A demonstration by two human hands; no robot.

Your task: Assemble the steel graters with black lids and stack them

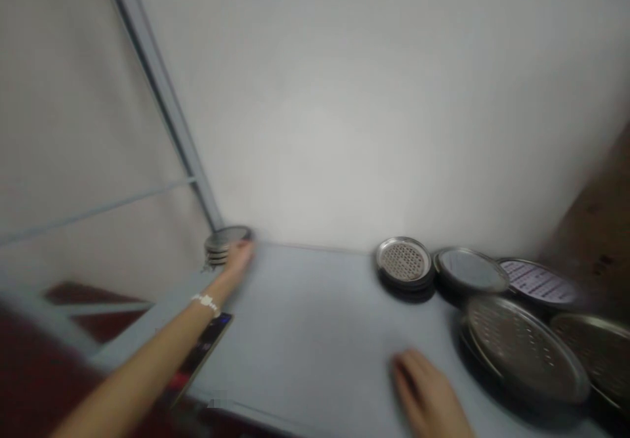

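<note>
At the far left corner of the table, my left hand has its fingers curled round the right side of a short stack of round metal-rimmed plates. Blur and the hand itself hide part of the stack. A white bracelet circles my left wrist. Over the front right of the table is my right hand, its fingers curled in, with nothing visible in them. The nearest thing to it is a large round grater plate on a stack to its right.
Along the back right lie a small round grater plate, a plate with a pale flat top and one with lilac slats. Another large plate is at the right edge. A phone-like device lies under my left forearm. A white wall stands behind the table.
</note>
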